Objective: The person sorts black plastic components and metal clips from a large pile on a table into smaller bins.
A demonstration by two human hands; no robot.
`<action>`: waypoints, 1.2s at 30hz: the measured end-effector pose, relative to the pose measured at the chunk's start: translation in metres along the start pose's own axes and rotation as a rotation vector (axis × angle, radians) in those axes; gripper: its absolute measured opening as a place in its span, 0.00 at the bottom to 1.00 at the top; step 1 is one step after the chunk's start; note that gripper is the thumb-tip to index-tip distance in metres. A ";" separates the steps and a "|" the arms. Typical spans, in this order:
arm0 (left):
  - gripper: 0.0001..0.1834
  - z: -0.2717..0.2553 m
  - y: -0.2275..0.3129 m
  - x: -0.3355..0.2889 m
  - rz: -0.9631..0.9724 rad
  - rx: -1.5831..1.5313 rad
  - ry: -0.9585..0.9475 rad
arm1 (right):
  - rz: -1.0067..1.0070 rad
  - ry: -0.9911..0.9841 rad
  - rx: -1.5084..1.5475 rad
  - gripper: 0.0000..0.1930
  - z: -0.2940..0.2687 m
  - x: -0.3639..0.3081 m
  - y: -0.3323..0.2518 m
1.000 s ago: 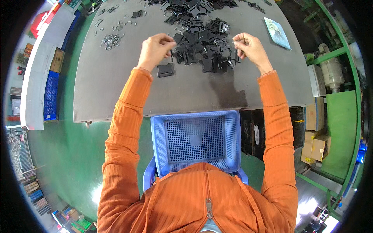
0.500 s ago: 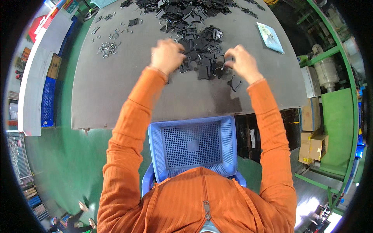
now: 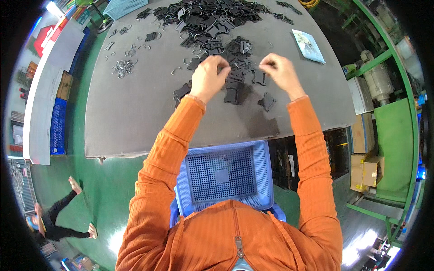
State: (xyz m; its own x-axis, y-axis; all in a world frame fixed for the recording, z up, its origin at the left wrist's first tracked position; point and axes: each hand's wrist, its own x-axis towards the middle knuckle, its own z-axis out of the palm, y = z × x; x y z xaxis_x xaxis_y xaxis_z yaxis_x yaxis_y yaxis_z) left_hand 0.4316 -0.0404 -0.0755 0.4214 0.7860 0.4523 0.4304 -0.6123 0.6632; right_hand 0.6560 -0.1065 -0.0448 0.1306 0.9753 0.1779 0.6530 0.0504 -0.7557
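1. Since the earlier frame, the left hand [image 3: 209,79] has moved closer to the right hand [image 3: 282,74].
2. Both hands' fingertips are drawn close together; blur leaves me unable to tell whether they grip anything.
3. Black buckles [image 3: 232,95] lie heaped on the grey table [image 3: 131,108], likely light and stiff, best pinched by their edges.

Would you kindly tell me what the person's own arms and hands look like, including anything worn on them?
The left sleeve and right sleeve are orange and full-length, with fine ribbing and creases in the fabric. The left hand and right hand are ungloved.
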 end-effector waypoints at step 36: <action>0.05 0.005 -0.030 0.022 0.310 0.468 -0.097 | -0.148 0.503 -0.097 0.12 0.083 -0.063 0.018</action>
State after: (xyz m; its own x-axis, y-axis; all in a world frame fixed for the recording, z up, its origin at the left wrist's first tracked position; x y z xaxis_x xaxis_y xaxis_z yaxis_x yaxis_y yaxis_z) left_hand 0.4315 -0.0052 -0.0889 0.6464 0.5655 0.5122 0.5731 -0.8030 0.1633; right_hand 0.5975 -0.1488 -0.1219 0.3573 0.7348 0.5765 0.7548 0.1364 -0.6416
